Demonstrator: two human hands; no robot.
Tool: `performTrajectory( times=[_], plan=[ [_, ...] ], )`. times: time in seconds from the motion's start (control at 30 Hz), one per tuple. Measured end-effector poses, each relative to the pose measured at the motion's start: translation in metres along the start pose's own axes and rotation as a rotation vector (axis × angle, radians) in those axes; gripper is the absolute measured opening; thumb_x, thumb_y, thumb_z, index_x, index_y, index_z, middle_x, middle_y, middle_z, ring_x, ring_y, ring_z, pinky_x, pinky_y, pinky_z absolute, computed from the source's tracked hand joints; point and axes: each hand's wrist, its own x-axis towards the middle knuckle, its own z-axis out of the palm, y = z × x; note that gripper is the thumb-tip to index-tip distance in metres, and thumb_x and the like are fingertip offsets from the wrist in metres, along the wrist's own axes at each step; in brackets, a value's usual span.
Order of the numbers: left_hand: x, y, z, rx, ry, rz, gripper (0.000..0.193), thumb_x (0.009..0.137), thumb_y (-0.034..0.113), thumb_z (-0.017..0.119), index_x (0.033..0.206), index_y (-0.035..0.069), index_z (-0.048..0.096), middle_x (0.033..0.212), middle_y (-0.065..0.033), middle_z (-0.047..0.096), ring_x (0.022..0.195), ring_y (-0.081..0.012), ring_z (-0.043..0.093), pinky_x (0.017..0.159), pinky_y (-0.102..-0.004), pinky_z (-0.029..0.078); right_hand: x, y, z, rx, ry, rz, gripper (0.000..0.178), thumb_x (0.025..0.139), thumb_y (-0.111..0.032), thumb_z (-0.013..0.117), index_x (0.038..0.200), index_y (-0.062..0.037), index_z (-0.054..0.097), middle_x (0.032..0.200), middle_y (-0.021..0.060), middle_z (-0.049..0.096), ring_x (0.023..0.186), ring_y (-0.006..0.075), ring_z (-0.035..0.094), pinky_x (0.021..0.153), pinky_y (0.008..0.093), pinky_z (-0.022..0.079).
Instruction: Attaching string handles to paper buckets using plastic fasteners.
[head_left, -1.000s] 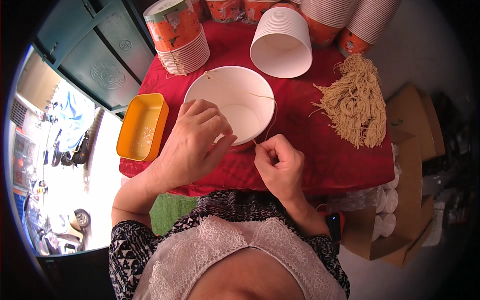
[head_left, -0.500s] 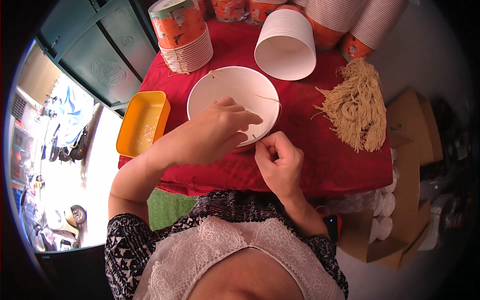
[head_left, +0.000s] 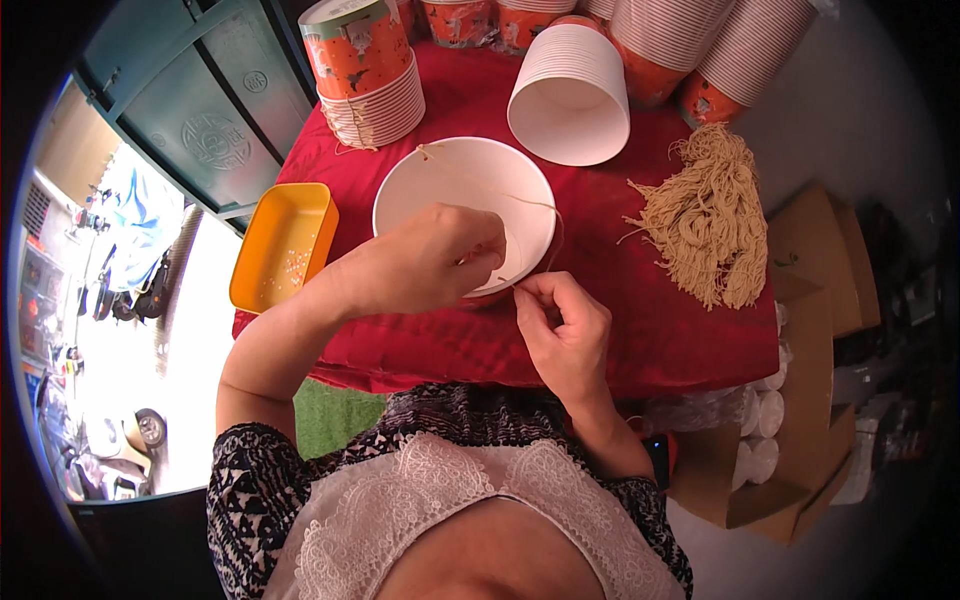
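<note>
A white paper bucket (head_left: 408,182) stands at the table's middle, its open mouth facing me. A tan cord (head_left: 528,201) is knotted at the bucket's far rim, crosses the mouth and drops outside on the right. My left hand (head_left: 440,258) reaches over the bucket from the left, fingers curled down into the mouth; what they pinch, if anything, is hidden. At the near right rim my right hand (head_left: 568,325) is closed, thumb and forefinger pinching the cord against the outside of the bucket. A short cord end shows inside the near rim.
A yellow tray (head_left: 318,205) with small white bits sits left. A bundle of tan cords (head_left: 705,220) lies right. Behind are an orange-and-white bucket stack (head_left: 372,112), a bucket stack on its side (head_left: 570,110) and more stacks. An open cardboard box (head_left: 800,390) stands right of the red-covered table (head_left: 680,350).
My left hand's fingers have curled in; the forefinger no longer points right across the mouth. My right hand stays pinched at the rim, having shifted slightly.
</note>
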Motion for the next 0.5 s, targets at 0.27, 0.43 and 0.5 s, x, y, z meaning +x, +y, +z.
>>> performTrajectory(
  times=[0.27, 0.43, 0.5],
  plan=[
    [0.003, -0.01, 0.001, 0.015, -0.064, 0.168, 0.019, 0.087, 0.01, 0.06, 0.096, -0.004, 0.068, 0.087, -0.0215, 0.069, 0.082, -0.0369, 0.067, 0.075, -0.0406, 0.052, -0.003, 0.001, 0.005, 0.001, 0.01, 0.017, 0.009, 0.083, 0.006, 0.068, 0.085, 0.0022, 0.061, 0.074, 0.0103, 0.064, 0.061, 0.0148, 0.062, 0.056, 0.0288, 0.049],
    [0.007, 0.0, -0.003, 0.002, -0.208, 0.012, 0.017, 0.086, 0.011, 0.061, 0.086, -0.005, 0.066, 0.082, -0.0205, 0.068, 0.076, -0.036, 0.066, 0.07, -0.0413, 0.051, -0.003, 0.0, 0.007, 0.021, 0.017, -0.004, 0.009, 0.083, 0.006, 0.069, 0.085, 0.0023, 0.061, 0.074, 0.0104, 0.064, 0.061, 0.015, 0.062, 0.056, 0.029, 0.05],
    [0.004, 0.0, -0.002, 0.012, -0.123, 0.008, 0.015, 0.084, 0.011, 0.063, 0.081, -0.004, 0.064, 0.077, -0.0198, 0.066, 0.071, -0.0352, 0.065, 0.067, -0.0422, 0.049, -0.002, -0.001, 0.004, 0.006, 0.0, 0.001, 0.009, 0.083, 0.005, 0.069, 0.086, 0.0024, 0.061, 0.075, 0.0108, 0.065, 0.062, 0.0162, 0.063, 0.057, 0.0294, 0.05]
  ],
)
